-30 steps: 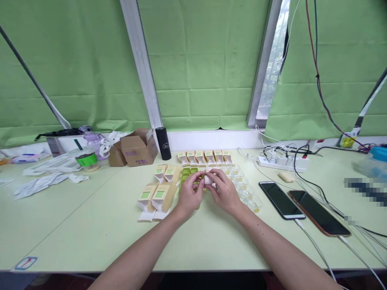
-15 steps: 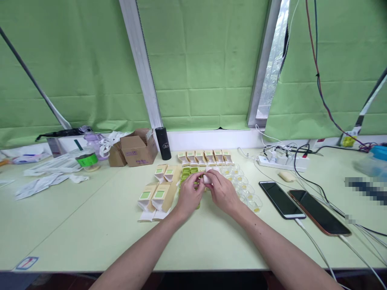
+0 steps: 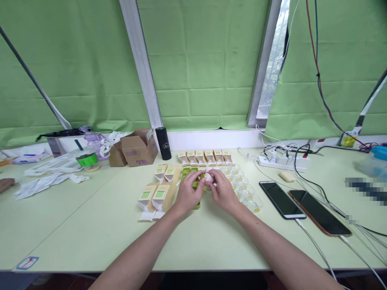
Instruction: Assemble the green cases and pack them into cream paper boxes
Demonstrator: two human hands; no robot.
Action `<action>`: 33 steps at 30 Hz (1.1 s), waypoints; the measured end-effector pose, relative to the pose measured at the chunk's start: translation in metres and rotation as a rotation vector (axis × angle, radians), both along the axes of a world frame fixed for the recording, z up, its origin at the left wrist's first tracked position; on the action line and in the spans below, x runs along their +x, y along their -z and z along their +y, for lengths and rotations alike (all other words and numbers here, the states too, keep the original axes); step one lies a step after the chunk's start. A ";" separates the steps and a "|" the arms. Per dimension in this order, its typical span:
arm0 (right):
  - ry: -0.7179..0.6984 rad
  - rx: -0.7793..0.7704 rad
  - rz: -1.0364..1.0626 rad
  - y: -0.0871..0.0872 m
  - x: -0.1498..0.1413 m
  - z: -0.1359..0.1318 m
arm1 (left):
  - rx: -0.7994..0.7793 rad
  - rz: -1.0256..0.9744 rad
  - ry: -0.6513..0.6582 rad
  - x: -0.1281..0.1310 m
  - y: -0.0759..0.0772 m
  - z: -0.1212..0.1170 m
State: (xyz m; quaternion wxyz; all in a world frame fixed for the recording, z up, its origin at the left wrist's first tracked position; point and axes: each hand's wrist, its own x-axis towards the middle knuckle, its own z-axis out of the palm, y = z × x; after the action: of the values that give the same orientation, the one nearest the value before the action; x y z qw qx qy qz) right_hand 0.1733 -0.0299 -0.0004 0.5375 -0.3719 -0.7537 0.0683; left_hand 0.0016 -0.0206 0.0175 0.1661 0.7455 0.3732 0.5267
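Observation:
My left hand [image 3: 188, 190] and my right hand [image 3: 223, 188] meet over the middle of the table, fingertips closed around a small white rounded piece [image 3: 208, 177]. Something green shows beside it at the left fingertips; whether it is joined to the piece I cannot tell. Partly hidden behind my left hand are small green square cups [image 3: 186, 170]. Right of my right hand stand several clear plastic covers [image 3: 254, 203] with yellow spots. Open cream boxes [image 3: 162, 192] with green panels lie left of my left hand, and a row of similar boxes [image 3: 208, 158] stands behind.
Two phones [image 3: 281, 200] on charging cables lie at the right, near a power strip [image 3: 284, 162]. A cardboard box [image 3: 139, 148], a black tumbler [image 3: 163, 143] and a drink cup [image 3: 87, 159] stand back left. Another person's hand [image 3: 6, 184] shows at the left edge.
The white piece has turned between my fingers and shows more of its surface. My left hand has shifted slightly left and down. Another person's hand has appeared at the left edge.

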 end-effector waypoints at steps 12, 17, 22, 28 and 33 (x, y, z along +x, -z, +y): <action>-0.158 -0.357 0.389 -0.006 0.002 0.000 | -0.252 -0.170 0.175 -0.003 0.007 0.010; -0.179 -0.395 0.428 -0.004 -0.001 0.001 | -0.277 -0.196 0.156 0.000 0.007 0.009; -0.192 -0.422 0.521 -0.003 -0.004 0.003 | -0.266 -0.201 0.123 0.001 0.007 0.007; -0.230 -0.496 0.883 -0.006 0.009 0.014 | -0.293 -0.344 0.150 -0.002 0.009 0.010; -0.391 -0.573 1.024 -0.007 0.018 0.018 | -0.285 -0.493 0.193 -0.003 0.011 0.016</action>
State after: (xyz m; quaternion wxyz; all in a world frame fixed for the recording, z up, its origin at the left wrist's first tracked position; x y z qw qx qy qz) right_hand 0.1908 -0.0118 0.0061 0.6874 -0.2766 -0.4059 0.5350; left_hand -0.0013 -0.0050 0.0069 0.4038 0.5965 0.3191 0.6158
